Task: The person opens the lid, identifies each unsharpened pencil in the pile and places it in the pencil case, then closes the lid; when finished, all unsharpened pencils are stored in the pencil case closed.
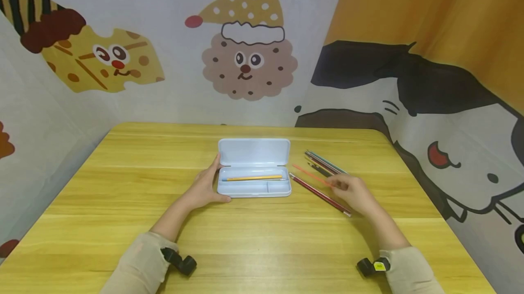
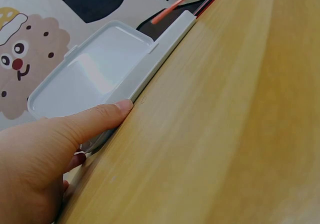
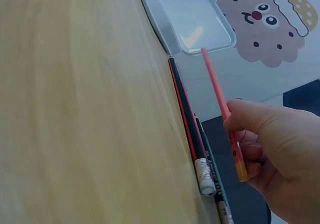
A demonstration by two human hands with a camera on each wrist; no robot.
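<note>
A pale blue-white pencil case [image 1: 254, 189] lies with its lid up on the table. Inside it, a yellow pencil [image 1: 254, 178] rests in the long rear compartment. My left hand [image 1: 204, 187] grips the case by its left end, thumb [image 2: 107, 116] along the front edge and fingers round the side. Between thumb and fingers, my right hand [image 1: 352, 191] pinches a coral-orange pencil [image 3: 217, 87] with a yellow end. That pencil is held up off the table, tilted, one end pointing toward the case.
A dark red-striped pencil [image 1: 321, 194] lies slantwise right of the case, its white-tipped end toward me. Several more pencils [image 1: 325, 162] lie bunched behind the right hand. The wooden table [image 1: 254, 248] meets a cartoon-printed cloth [image 1: 176, 107] at its back.
</note>
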